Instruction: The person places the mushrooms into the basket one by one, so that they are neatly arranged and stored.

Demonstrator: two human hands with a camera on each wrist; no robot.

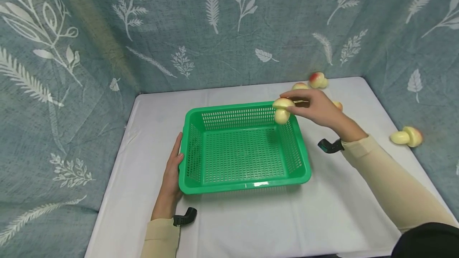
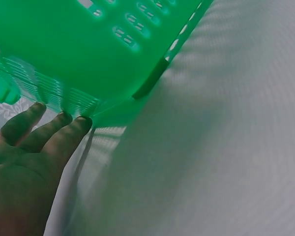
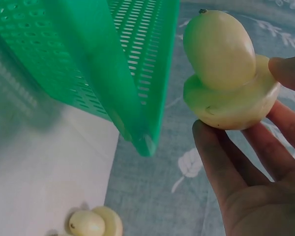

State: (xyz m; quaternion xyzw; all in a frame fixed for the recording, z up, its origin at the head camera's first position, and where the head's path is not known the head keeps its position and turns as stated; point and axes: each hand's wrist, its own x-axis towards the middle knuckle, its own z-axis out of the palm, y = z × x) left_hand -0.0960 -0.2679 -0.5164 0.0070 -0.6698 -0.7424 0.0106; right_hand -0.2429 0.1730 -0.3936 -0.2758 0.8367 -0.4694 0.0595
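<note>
A green plastic basket (image 1: 245,188) with perforated walls is on the white-covered table, nothing lying in it. At its left side my left hand (image 1: 171,178) touches the outer wall, and in the left wrist view its straight fingers (image 2: 69,135) press fingertips-first against the plastic. My right hand (image 1: 317,108) pinches a pale yellow toy mushroom (image 1: 282,116) by its cap, thumb on one side and fingers on the other. The mushroom hangs stem down over the basket's far right corner. In the right wrist view the mushroom's rounded stem (image 3: 219,49) shows clearly beside the basket rim (image 3: 150,132).
Beyond the right hand are more toy mushrooms, including a red-capped one (image 1: 317,80) at the back edge and one partly behind the hand (image 1: 338,105). Another mushroom (image 1: 407,136) lies at the table's right edge. Patterned blue-grey cloth (image 1: 229,59) encloses the back and sides.
</note>
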